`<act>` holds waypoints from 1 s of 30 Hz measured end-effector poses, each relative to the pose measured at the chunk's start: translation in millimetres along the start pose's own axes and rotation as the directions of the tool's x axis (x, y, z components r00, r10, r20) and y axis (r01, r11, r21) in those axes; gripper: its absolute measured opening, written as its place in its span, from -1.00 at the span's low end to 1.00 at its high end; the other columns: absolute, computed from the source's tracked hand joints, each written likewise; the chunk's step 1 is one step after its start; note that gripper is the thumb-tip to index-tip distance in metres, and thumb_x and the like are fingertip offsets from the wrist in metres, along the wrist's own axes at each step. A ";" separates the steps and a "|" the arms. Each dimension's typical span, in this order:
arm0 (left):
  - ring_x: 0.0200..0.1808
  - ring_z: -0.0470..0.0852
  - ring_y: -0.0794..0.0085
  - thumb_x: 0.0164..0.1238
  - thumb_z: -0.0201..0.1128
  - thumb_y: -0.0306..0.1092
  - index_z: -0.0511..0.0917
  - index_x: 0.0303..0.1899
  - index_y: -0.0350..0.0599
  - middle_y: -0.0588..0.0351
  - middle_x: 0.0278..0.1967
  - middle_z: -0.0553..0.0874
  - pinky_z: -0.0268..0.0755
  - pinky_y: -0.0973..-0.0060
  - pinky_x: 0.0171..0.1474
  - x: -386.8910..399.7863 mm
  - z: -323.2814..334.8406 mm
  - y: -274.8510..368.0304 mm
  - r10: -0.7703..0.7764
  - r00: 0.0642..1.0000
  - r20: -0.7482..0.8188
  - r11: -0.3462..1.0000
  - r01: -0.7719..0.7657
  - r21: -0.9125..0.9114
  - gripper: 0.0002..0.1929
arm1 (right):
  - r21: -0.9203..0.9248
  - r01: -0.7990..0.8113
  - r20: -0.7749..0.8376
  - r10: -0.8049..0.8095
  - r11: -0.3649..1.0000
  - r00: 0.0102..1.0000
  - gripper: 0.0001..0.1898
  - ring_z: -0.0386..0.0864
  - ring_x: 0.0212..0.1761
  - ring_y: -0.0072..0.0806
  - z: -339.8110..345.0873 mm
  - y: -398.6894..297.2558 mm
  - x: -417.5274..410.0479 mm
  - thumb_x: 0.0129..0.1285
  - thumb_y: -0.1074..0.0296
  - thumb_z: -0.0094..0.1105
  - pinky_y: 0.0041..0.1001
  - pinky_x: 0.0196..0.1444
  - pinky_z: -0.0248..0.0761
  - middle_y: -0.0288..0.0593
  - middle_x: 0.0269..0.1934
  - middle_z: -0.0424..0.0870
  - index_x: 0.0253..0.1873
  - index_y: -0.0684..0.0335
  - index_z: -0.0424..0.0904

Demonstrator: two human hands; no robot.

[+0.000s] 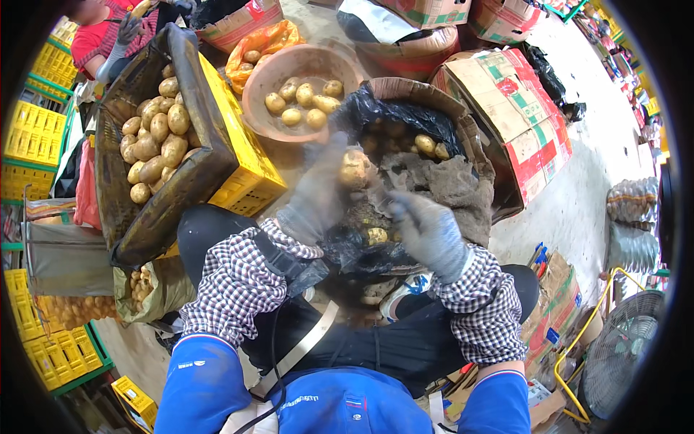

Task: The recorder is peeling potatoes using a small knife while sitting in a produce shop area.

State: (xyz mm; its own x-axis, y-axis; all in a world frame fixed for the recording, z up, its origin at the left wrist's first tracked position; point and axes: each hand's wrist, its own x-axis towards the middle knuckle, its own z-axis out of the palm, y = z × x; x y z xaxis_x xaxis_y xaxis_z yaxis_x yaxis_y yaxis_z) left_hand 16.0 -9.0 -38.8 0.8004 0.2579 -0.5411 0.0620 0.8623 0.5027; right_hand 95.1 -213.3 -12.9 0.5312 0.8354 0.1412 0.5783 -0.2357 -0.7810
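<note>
My left hand [316, 195], in a grey work glove, holds a large potato [355, 169] above an open cardboard box [482, 146] lined with black plastic. Motion blurs its fingers. My right hand [434, 230], gloved too, is just right of the potato, fingers curled around a thin greyish object [381, 196] too blurred to name. Beneath both hands, grey cloth [447, 182] covers part of the box's contents. A few potatoes [425, 144] show at the far side of the box, and another potato [377, 235] at the near side.
To the left, a yellow plastic crate [246, 179] with a dark liner holds many potatoes [160, 127]. Beyond it stand a pinkish basin [260, 122] with several potatoes and an orange bag [293, 33]. Cardboard boxes [515, 103] stand at right, a fan [623, 347] lower right. Another person [103, 40] is upper left.
</note>
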 end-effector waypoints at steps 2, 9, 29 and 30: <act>-0.06 0.76 0.34 0.66 0.15 -0.16 0.54 0.13 -0.14 0.04 -0.08 0.74 0.69 0.37 -0.02 -5.2 5.2 1.4 0.112 0.984 0.136 0.988 -0.095 -0.120 -0.72 | 0.102 -0.179 0.002 0.179 0.979 0.984 -0.72 0.82 -0.15 -0.05 -8.7 -3.5 5.9 0.55 0.31 0.17 -0.22 -0.12 0.69 0.19 -0.15 0.79 0.19 0.34 0.64; -0.09 0.82 0.21 0.69 0.02 0.09 0.56 0.28 -0.16 0.01 0.04 0.78 0.67 0.42 -0.27 -4.9 -7.6 -5.3 -0.098 0.980 0.174 0.994 0.105 -0.033 -0.48 | -0.003 -0.146 -0.097 0.145 0.989 0.985 -0.62 0.77 -0.06 0.13 12.1 18.4 6.9 0.55 0.20 0.17 -0.14 -0.05 0.62 0.29 -0.08 0.76 0.24 0.38 0.63; 0.21 0.68 0.35 0.72 0.07 -0.04 0.43 0.39 -0.22 -0.07 0.24 0.64 0.63 0.45 0.20 -30.7 18.3 -9.5 0.232 0.971 0.063 0.839 -0.233 0.492 -0.51 | -0.115 -0.005 0.072 0.013 0.993 0.997 -0.54 0.74 -0.19 0.16 15.9 8.9 2.8 0.56 0.34 0.11 -0.10 -0.18 0.61 0.24 -0.15 0.72 0.49 0.13 0.45; 0.21 0.68 0.35 0.72 0.07 -0.04 0.43 0.39 -0.22 -0.07 0.24 0.64 0.63 0.45 0.20 -27.2 13.8 -9.5 0.233 0.971 0.060 0.839 -0.232 0.491 -0.51 | -0.128 -0.053 0.130 0.069 0.990 0.989 -0.54 0.75 -0.17 0.16 14.0 4.8 4.4 0.55 0.36 0.12 -0.11 -0.16 0.62 0.26 -0.13 0.73 0.48 0.14 0.45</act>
State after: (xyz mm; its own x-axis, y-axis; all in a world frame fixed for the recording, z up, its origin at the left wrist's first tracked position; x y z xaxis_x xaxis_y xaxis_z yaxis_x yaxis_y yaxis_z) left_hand 1.9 -30.3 -19.5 0.8273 0.4252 -0.3671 0.1589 0.4497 0.8790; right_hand 91.5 -203.8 -24.6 0.4848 0.8746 0.0063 0.6243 -0.3410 -0.7029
